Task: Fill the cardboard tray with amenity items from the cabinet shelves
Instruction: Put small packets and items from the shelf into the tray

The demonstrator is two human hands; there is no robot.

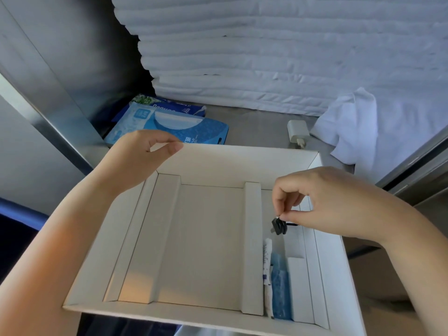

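A white cardboard tray (208,238) with dividers fills the middle of the head view. My left hand (143,151) pinches its far left rim. My right hand (327,200) pinches a small black item (279,225), perhaps a bundle of hair ties, and holds it just above the narrow right compartment. Lower in that compartment lie a thin white sachet (267,275), a blue packet (280,287) and a small white box (299,287). The wide middle compartment holds nothing.
The tray sits at the front of a metal cabinet shelf (254,124). Behind it lie blue wipe packs (174,127), a white plug charger (298,133), a loose white cloth (358,127) and a tall stack of folded white linen (278,52).
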